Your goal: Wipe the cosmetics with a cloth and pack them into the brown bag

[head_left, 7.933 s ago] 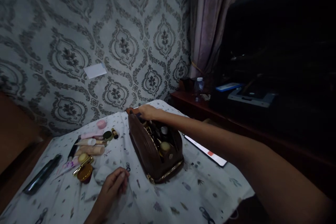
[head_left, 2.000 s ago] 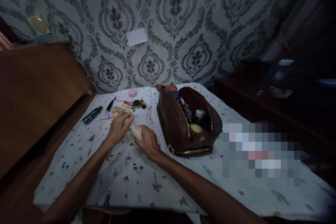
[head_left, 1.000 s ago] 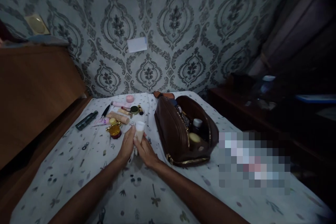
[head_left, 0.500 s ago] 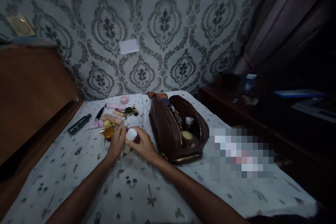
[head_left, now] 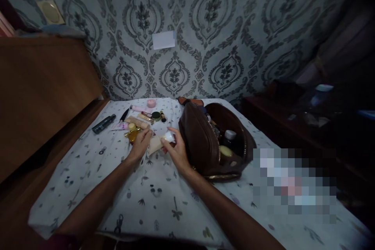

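Observation:
My left hand (head_left: 141,145) is closed, its fingers pinching the edge of a small beige piece that looks like a cloth pouch (head_left: 155,145) with thin strings hanging below. My right hand (head_left: 177,153) grips a small container with a white cap (head_left: 169,137), now tilted on its side against the pouch. What lies under the right fingers is partly hidden. Just left of my left hand lies an amber bottle with a gold cap (head_left: 133,135). A brown leather toiletry bag (head_left: 199,140) stands unzipped to the right of my right hand.
Inside the bag is a dark bottle with a white cap (head_left: 230,136). Cosmetics lie at the back left: a pink jar (head_left: 151,103), a dark round tin (head_left: 156,116), a green bottle (head_left: 104,124) and several tubes. A wooden cabinet (head_left: 49,78) borders the left side.
The white-capped container has tipped from facing up to lying sideways. My hands have spread slightly apart, showing more of the beige pouch. The whole view has shifted, moving things rightward.

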`<state>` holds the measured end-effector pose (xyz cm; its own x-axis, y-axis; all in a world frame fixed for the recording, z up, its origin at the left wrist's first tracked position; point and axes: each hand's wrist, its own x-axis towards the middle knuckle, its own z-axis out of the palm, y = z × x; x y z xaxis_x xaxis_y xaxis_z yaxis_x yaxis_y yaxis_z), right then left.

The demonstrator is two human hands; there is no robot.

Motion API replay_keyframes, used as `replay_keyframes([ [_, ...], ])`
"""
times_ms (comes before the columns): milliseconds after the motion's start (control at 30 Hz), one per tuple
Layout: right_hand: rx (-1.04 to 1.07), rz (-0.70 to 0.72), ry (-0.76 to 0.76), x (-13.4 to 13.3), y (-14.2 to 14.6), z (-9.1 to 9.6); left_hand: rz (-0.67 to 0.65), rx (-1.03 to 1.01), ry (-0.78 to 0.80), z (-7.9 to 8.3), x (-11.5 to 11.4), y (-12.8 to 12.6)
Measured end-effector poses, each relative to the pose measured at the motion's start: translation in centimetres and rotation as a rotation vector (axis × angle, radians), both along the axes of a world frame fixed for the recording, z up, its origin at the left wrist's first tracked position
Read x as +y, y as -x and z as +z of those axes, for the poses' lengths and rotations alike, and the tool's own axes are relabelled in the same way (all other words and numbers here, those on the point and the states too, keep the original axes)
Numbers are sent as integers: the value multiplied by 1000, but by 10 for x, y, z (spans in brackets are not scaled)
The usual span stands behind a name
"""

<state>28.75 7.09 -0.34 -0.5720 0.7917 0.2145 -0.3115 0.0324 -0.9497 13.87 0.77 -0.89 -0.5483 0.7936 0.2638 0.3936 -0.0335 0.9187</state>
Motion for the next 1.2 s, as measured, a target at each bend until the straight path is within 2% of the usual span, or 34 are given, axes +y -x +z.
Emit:
replay_keyframes([
  [167, -7, 98, 64, -1, 3, -8, 59, 88, 12, -1, -2, 15],
  [300, -47, 93, 80, 2, 10, -25, 106, 474, 124, 1, -7, 16],
  [400, -93, 42, 28, 4, 15, -36, 144, 788, 238, 5, -11, 7],
  [500, -145, 10, -65, 5, 16, -41, 137, 885, 232, 9, -13, -6],
  [633, -155, -5, -202, 4, 14, -37, -19, 751, -16, 7, -13, -23],
  [733, -114, 0, -258, 3, 12, -34, -89, 666, -62, 2, -12, -26],
  [967, -94, 11, -169, 3, 7, -24, -69, 252, 46, -10, -1, 1],
  [1200, -10, -49, -75, 3, 4, -12, 40, -67, -28, -7, 3, 14],
])
